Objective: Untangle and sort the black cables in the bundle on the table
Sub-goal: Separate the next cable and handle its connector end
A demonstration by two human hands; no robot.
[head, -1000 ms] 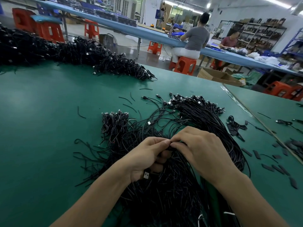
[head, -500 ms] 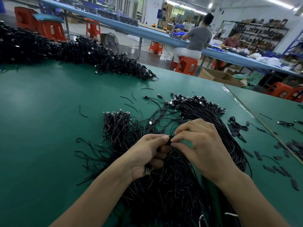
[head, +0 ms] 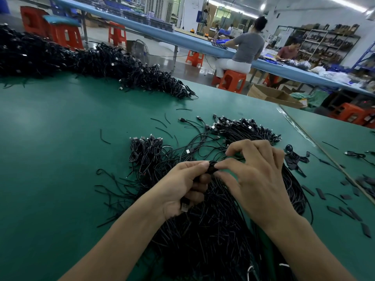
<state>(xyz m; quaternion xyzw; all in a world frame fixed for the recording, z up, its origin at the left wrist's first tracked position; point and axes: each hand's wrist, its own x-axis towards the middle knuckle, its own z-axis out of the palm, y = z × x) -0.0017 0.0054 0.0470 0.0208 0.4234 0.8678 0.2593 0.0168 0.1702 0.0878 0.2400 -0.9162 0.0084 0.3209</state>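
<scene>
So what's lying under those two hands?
Under the left hand and right hand lies the black cable bundle, spread over the green table. Both hands pinch a small cable coil above it. The strands directly beneath the palms are covered, so their tangles can't be seen.

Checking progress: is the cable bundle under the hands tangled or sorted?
Tangled: the cable bundle is a crisscrossed heap, strands straying left; left hand and right hand pinch a coil above it.

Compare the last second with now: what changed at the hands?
Both hands edged slightly away along the cable bundle. The right hand fanned its outer fingers upward; its thumb and forefinger still pinch the small black loop that the left hand also pinches. The far pile and the scraps stayed put.
</scene>
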